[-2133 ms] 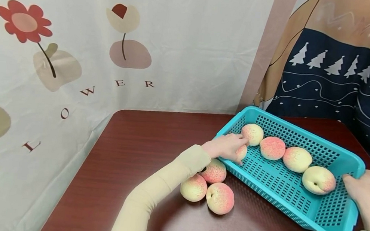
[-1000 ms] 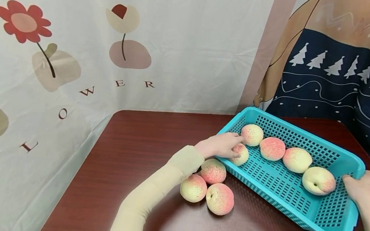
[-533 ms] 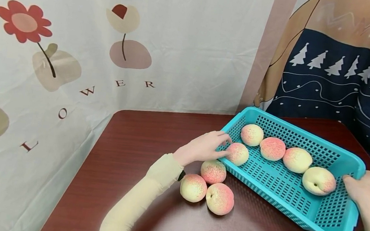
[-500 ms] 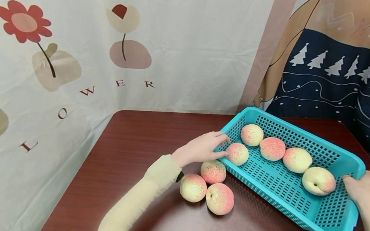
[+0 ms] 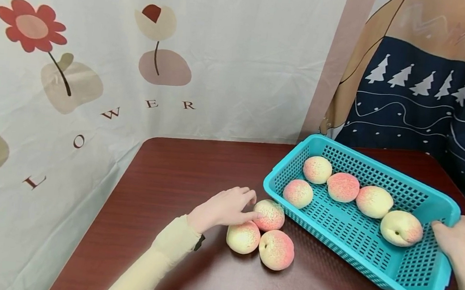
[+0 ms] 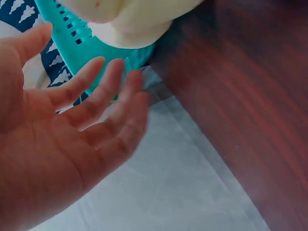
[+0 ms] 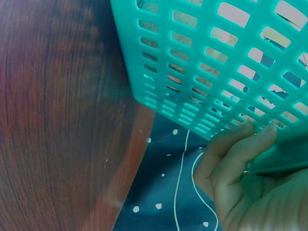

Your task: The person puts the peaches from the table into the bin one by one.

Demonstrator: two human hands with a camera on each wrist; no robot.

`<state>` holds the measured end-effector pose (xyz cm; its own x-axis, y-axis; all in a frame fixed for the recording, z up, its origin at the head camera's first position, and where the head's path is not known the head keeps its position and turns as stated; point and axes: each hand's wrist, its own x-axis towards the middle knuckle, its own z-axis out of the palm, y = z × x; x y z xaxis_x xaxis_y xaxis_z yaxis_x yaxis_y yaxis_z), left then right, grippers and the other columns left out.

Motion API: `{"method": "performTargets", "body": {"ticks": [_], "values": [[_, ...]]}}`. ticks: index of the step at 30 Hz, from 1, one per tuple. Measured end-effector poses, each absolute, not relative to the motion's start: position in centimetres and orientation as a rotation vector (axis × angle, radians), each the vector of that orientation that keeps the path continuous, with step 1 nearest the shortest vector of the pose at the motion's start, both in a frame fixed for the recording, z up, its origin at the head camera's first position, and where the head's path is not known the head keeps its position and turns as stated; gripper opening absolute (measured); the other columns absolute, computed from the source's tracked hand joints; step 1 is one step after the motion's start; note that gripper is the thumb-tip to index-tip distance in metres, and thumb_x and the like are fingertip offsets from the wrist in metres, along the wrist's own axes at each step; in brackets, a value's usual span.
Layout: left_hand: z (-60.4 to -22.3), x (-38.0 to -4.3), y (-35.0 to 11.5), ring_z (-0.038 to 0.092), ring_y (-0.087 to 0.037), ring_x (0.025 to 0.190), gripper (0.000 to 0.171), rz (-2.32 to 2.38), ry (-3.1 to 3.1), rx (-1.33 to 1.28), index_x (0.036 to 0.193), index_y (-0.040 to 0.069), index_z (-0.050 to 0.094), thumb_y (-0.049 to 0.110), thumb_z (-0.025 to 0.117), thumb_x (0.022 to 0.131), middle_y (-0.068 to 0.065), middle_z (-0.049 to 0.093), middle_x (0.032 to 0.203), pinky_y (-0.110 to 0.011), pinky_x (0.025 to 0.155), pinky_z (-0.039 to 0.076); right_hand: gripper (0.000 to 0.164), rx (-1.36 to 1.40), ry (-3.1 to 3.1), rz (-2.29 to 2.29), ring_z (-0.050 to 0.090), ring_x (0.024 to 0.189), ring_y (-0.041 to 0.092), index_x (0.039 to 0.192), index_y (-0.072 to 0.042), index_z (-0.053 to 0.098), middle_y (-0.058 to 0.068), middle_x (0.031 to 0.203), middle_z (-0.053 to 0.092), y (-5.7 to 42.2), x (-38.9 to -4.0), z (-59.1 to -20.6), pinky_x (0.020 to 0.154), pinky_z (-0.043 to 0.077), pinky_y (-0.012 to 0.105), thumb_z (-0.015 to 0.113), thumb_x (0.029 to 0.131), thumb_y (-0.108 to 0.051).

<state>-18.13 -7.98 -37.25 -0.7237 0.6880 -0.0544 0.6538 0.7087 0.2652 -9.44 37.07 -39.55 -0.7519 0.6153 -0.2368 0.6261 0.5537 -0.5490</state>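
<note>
My left hand (image 5: 226, 207) hovers with loosely bent, spread fingers over a small cluster of peaches on the table. Its fingertips reach to the rear pink-speckled peach (image 5: 269, 215); a yellowish peach (image 5: 243, 236) and a pinker peach (image 5: 277, 250) lie against it. In the left wrist view the palm (image 6: 62, 159) shows nothing held. My right hand (image 5: 461, 244) grips the right end of a turquoise plastic basket (image 5: 357, 252), thumb over the rim and fingers (image 7: 240, 151) on the outer wall. Several peaches lie in the basket, among them a pale one (image 5: 298, 193) at its left end.
The dark red-brown table (image 5: 178, 172) carries everything. A white curtain (image 5: 240, 70) with flower prints hangs behind it, and a navy cloth (image 5: 414, 112) with white trees hangs at the right. The basket stands at an angle on the table's right side.
My left hand has let go of a peach inside the basket's left end, then drawn back left and down to the peaches on the table. The right hand has kept its grip.
</note>
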Motion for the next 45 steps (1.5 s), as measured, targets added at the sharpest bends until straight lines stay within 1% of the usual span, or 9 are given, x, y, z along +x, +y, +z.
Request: {"method": "performTargets", "body": {"ticks": [4,8,13,20,26,29,33,41,45], "values": [[-37.9,-17.2,-8.7,0.057,-0.015,0.083,0.048,0.341,2.741,1.026,0.106,0.009,0.062,0.053,0.059,0.087,-0.003,0.063,0.095,-0.028,0.071,0.047,0.065,1.102,2.753,-0.989,0.056,0.077,0.054,0.138,0.023,0.004,0.049,0.120,0.029,37.0,-9.4,-39.5,0.064,0.053,0.055,0.034,0.094,-0.015],[-38.8,-16.5,-9.0,0.060,-0.016,0.087,0.050,0.376,2.707,0.986,0.104,0.011,0.062,0.057,0.061,0.083,-0.003,0.065,0.098,-0.027,0.076,0.049,0.065,1.103,2.754,-0.984,0.055,0.078,0.054,0.138,0.023,0.004,0.049,0.120,0.029,37.0,-9.3,-39.5,0.066,0.052,0.056,0.034,0.094,-0.015],[-39.8,-16.1,-8.7,0.061,-0.013,0.089,0.053,0.400,2.655,0.927,0.103,0.016,0.060,0.063,0.058,0.080,0.001,0.064,0.099,-0.025,0.077,0.049,0.065,1.104,2.757,-0.986,0.055,0.078,0.054,0.137,0.023,0.005,0.049,0.118,0.029,37.1,-9.4,-39.6,0.062,0.053,0.055,0.035,0.093,-0.015],[-40.4,-15.7,-8.2,0.063,-0.018,0.084,0.056,0.376,2.645,0.911,0.094,0.015,0.059,0.068,0.059,0.076,0.001,0.063,0.090,-0.026,0.071,0.049,0.064,1.097,2.762,-0.992,0.055,0.077,0.054,0.137,0.023,0.006,0.049,0.118,0.029,37.1,-9.5,-39.7,0.064,0.052,0.056,0.035,0.093,-0.014],[-40.9,-15.7,-8.2,0.061,-0.011,0.077,0.051,0.405,2.628,0.915,0.090,0.017,0.058,0.066,0.061,0.074,0.006,0.062,0.082,-0.024,0.069,0.048,0.065,1.101,2.755,-0.994,0.056,0.078,0.054,0.138,0.022,0.004,0.050,0.121,0.028,37.1,-9.5,-39.6,0.065,0.052,0.056,0.034,0.094,-0.015],[-41.0,-15.8,-8.2,0.059,-0.008,0.073,0.045,0.435,2.622,0.907,0.086,0.018,0.057,0.062,0.062,0.074,0.008,0.060,0.079,-0.021,0.064,0.046,0.065,1.104,2.749,-0.993,0.056,0.078,0.054,0.138,0.022,0.003,0.050,0.122,0.028,37.0,-9.5,-39.6,0.064,0.053,0.054,0.034,0.094,-0.015],[-40.8,-16.0,-8.1,0.057,-0.006,0.072,0.039,0.441,2.613,0.893,0.085,0.021,0.057,0.058,0.062,0.075,0.011,0.059,0.077,-0.019,0.062,0.045,0.065,1.100,2.752,-0.990,0.055,0.080,0.055,0.138,0.023,0.004,0.050,0.122,0.028,37.0,-9.5,-39.6,0.066,0.052,0.056,0.034,0.094,-0.015],[-39.1,-16.5,-8.4,0.061,-0.012,0.077,0.036,0.391,2.686,0.946,0.086,0.020,0.058,0.053,0.064,0.076,0.007,0.060,0.079,-0.021,0.065,0.047,0.065,1.103,2.753,-0.994,0.055,0.081,0.055,0.138,0.022,0.004,0.049,0.120,0.029,37.0,-9.4,-39.6,0.068,0.051,0.057,0.034,0.094,-0.015],[-37.8,-16.7,-8.6,0.061,-0.011,0.080,0.029,0.437,2.718,0.943,0.087,0.021,0.059,0.048,0.064,0.076,0.008,0.061,0.083,-0.021,0.067,0.047,0.065,1.113,2.744,-0.990,0.054,0.083,0.056,0.138,0.022,0.004,0.049,0.122,0.028,37.0,-9.4,-39.7,0.071,0.050,0.058,0.034,0.094,-0.016]]}}
